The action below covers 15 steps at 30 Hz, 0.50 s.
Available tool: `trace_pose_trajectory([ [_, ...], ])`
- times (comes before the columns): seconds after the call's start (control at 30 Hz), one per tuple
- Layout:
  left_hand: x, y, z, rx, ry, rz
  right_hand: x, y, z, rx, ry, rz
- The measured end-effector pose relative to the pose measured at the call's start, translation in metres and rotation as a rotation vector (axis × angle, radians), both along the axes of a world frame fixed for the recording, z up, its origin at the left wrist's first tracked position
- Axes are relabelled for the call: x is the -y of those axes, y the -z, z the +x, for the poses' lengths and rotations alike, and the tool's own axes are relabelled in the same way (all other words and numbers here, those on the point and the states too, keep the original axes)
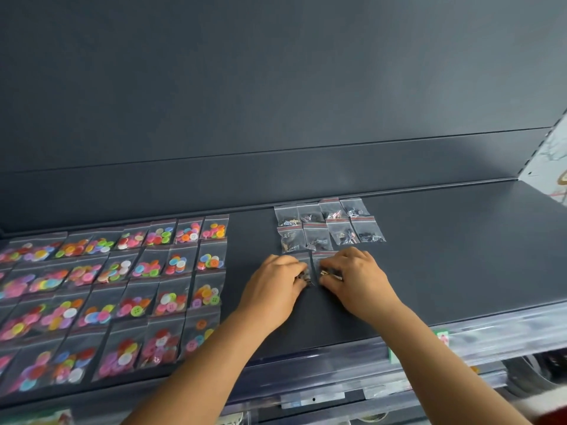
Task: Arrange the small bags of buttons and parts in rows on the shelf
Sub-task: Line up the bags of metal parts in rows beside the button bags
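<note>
Shelf (445, 256): I see bare dark surface R of the small parts bags (329, 223), running out to the R end, so wide room there. Bare strip also in front of both hands, down to the front edge. A lane of bare shelf runs front to back btwn the button bags (129, 286) and the parts bags. L side is blocked: button bags lie packed edge to edge, front lip to back. Parts bags fill two rows just behind my left hand (276, 280) and right hand (356, 277); only a thin bare strip behind them before the back wall (276, 102). Hands sit close together, with two bags under the fingers.
</note>
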State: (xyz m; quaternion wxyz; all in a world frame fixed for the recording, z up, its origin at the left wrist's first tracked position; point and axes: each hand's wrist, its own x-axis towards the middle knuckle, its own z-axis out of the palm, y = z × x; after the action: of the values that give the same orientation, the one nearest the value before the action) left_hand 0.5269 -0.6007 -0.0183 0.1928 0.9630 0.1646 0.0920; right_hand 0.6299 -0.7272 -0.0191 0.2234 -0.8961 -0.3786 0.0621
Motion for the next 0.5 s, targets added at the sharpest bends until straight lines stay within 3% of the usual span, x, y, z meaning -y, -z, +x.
trace_pose_trajectory([
  [0.5,0.001,-0.010,-0.015,-0.028,-0.074,0.089,-0.006,-0.015,-0.010,0.064,-0.076,-0.046],
])
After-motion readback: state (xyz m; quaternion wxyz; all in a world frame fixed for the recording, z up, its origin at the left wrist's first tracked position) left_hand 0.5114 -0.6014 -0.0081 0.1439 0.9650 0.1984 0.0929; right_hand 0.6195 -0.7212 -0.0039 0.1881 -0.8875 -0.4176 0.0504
